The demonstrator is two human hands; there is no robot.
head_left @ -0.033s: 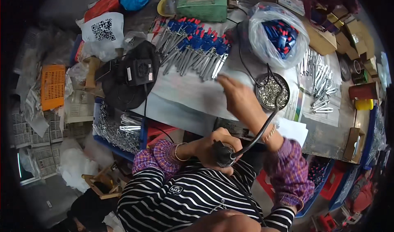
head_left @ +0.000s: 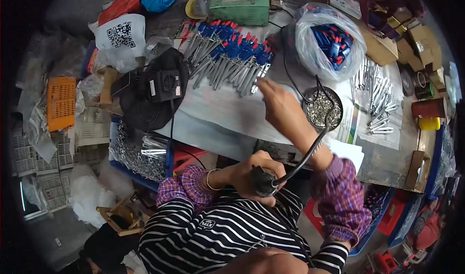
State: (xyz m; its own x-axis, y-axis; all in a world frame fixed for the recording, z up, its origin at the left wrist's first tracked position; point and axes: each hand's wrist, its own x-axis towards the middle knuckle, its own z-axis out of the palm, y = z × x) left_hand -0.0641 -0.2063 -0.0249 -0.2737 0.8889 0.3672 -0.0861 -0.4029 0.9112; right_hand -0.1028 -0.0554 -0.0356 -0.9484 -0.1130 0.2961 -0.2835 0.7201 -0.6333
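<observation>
My left hand (head_left: 244,179) is closed around a black corded power tool (head_left: 263,183) held against my striped top. Its thick cord runs up past my right wrist. My right hand (head_left: 283,108) reaches over the table, fingers bent and drawn together at the near right edge of a pile of metal rod-like tools with blue and red ends (head_left: 237,56). Whether its fingertips grip one of the silver ends is hidden. Beside that wrist stands a round dark dish of small metal fasteners (head_left: 317,111).
A clear plastic bag (head_left: 302,46) holds more blue and red parts. Loose silver metal pieces (head_left: 380,102) lie at the right. A black cap (head_left: 138,102) with a small boxy device is at the left, above a blue bin (head_left: 169,165) of metal parts. A green metal box (head_left: 240,6) stands behind.
My right hand has moved slightly farther out, its fingertips closer to the silver ends of the pile. My left hand and the power tool look unchanged.
</observation>
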